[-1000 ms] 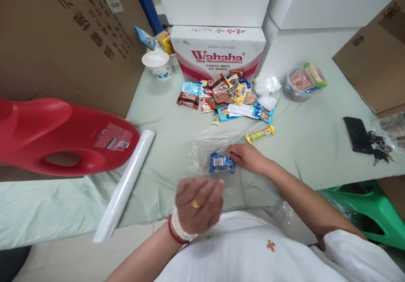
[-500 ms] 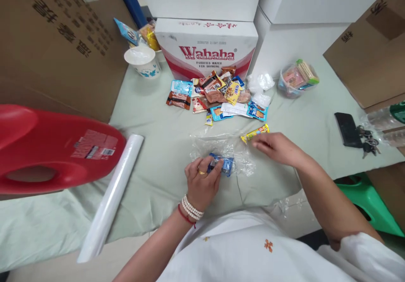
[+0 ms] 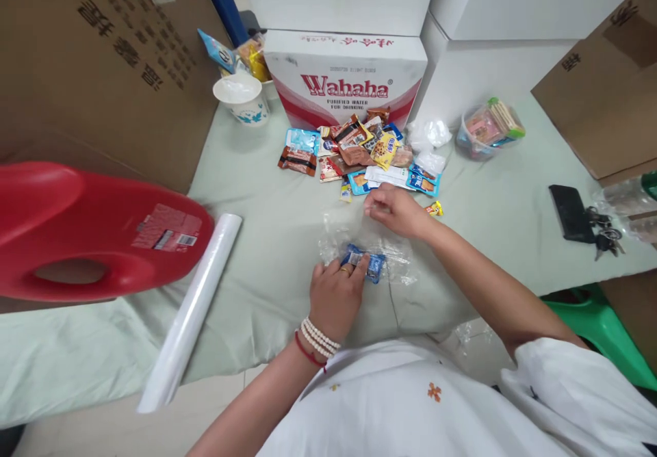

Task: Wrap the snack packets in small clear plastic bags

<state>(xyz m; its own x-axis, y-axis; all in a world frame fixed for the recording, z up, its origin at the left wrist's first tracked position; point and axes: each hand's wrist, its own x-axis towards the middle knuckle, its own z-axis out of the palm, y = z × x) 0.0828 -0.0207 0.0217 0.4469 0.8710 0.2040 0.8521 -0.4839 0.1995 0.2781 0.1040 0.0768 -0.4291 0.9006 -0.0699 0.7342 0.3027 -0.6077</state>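
My left hand rests on the pale green cloth, its fingers pinched on a small blue snack packet that lies inside a clear plastic bag. My right hand is just beyond it, fingers closed on the far edge of the clear bag. A yellow snack bar peeks out from behind my right wrist. A heap of mixed snack packets lies farther back in the middle.
A red plastic jug and a white roll lie at the left. A Wahaha carton and paper cup stand behind. A tub of snacks, a phone and keys are at the right.
My right hand has moved left and back from the yellow bar to the far edge of the clear bag. My left hand came down onto the blue packet and stays there.
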